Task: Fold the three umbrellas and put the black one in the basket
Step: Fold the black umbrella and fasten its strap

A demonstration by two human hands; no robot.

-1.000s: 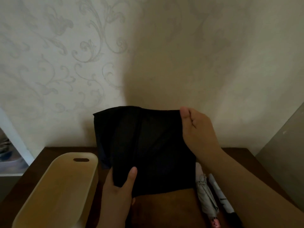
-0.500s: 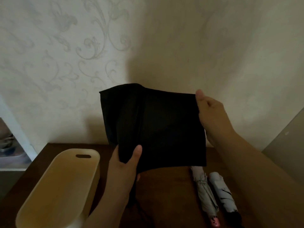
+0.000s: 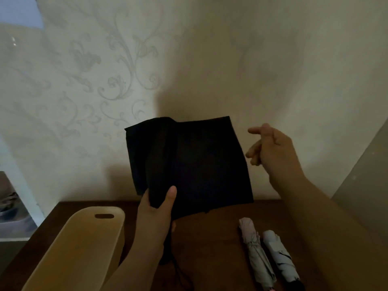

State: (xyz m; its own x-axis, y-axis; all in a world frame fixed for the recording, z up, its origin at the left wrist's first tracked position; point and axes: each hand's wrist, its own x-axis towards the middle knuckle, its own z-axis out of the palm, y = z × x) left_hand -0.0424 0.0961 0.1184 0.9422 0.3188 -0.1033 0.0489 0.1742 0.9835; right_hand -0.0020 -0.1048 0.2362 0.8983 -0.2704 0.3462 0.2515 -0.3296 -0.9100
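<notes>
The black umbrella is held up in the air over the far middle of the bench, its canopy hanging as a flat dark panel in front of the wall. The left hand grips the gathered folds at the panel's lower left, thumb pressed on the front of the cloth; the right hand is just beside the panel's right edge, fingers loose and apart, holding nothing. By the look of it the black one is mid-fold, its loose flap not yet wrapped; the next move probably calls for the right hand to take that free edge and wind it round the shaft, then fasten it. The basket, pale with a slot handle, stands at near left. Two light folded umbrellas lie side by side at near right, so those seem done. The bench is dark wood, set against patterned wallpaper; the room is dim.
</notes>
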